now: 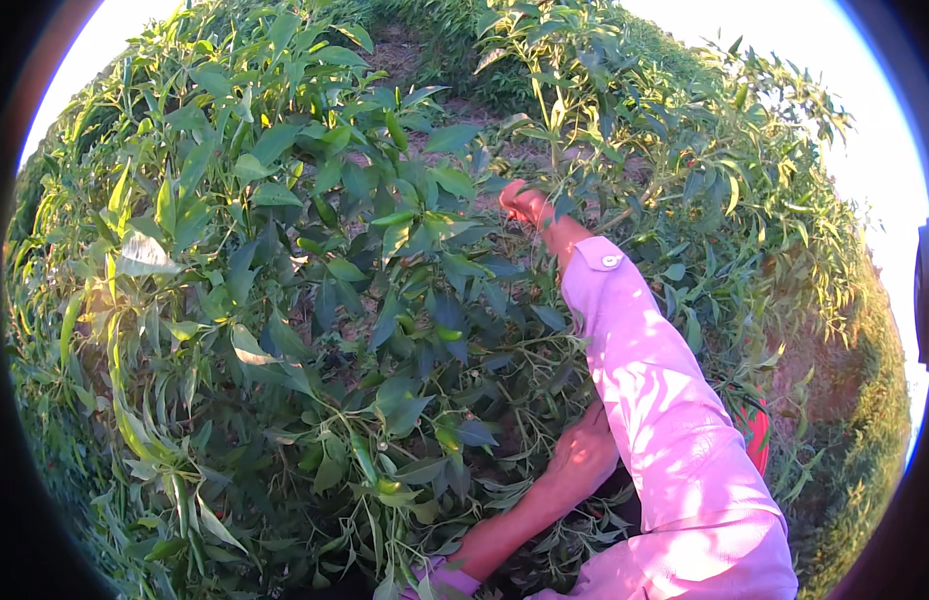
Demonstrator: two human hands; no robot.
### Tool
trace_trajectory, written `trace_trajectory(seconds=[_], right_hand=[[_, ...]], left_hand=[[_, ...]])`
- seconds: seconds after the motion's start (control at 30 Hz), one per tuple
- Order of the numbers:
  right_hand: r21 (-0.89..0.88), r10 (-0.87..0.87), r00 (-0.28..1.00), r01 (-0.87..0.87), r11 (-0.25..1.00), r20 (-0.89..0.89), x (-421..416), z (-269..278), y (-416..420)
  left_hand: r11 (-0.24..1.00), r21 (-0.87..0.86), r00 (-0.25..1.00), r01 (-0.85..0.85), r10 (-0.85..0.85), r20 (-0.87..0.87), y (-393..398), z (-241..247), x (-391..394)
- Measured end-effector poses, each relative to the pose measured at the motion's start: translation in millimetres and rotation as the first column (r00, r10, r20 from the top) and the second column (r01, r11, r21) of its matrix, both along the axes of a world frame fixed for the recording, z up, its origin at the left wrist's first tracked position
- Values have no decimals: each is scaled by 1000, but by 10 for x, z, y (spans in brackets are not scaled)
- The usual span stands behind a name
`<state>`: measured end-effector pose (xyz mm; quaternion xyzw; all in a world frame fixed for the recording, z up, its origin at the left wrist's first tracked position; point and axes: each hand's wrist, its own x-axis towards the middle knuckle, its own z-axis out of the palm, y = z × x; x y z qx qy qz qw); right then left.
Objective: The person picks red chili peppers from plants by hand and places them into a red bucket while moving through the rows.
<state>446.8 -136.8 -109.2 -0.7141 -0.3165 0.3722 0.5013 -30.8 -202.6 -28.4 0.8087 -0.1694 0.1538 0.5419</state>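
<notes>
My right hand (pixel 526 201) reaches forward among the stems and leaves of a chilli pepper plant (pixel 442 180). Leaves cover part of its fingers, and a small red spot shows by them, too unclear to name. Lower down, my left hand (pixel 584 452) is beneath my right forearm, close to thin leafy stems. The pink sleeve (pixel 659 390) of the right arm hides its fingers, so any hold is out of sight. Green chilli peppers hang in front of me, among them a long one (pixel 363 457) and a shorter one (pixel 448 334).
A red container (pixel 757 439), partly hidden, stands beyond my right sleeve. Dense pepper plants (pixel 201 247) crowd the left side. More bushes (pixel 704 150) rise at the right, with bare soil (pixel 802 367) beside them. A branch (pixel 629 210) slants near my right wrist.
</notes>
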Motion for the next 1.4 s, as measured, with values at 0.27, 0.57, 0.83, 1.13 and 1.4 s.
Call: trace_trajectory(seconds=[0.27,0.57,0.83,1.13,1.4], right_hand=[[58,-349,905,373,926,-242,132,-834,54],[38,-304,935,316,948,-179,-314,-559,333],[-58,-330,934,325,944,-135,-434,-149,178],[-69,-286,958,284,956,-14,-1266,289,543],[-358,97,799,154,921,593,-2293,1623,-642]], left_hand=[[987,-127,984,-96,113,140,74,86,-58],[976,-147,971,-161,184,155,56,39,-58],[983,-107,972,-152,168,162,-31,8,-92],[979,137,984,-151,135,115,73,119,-74],[914,327,965,-241,190,182,20,579,7]])
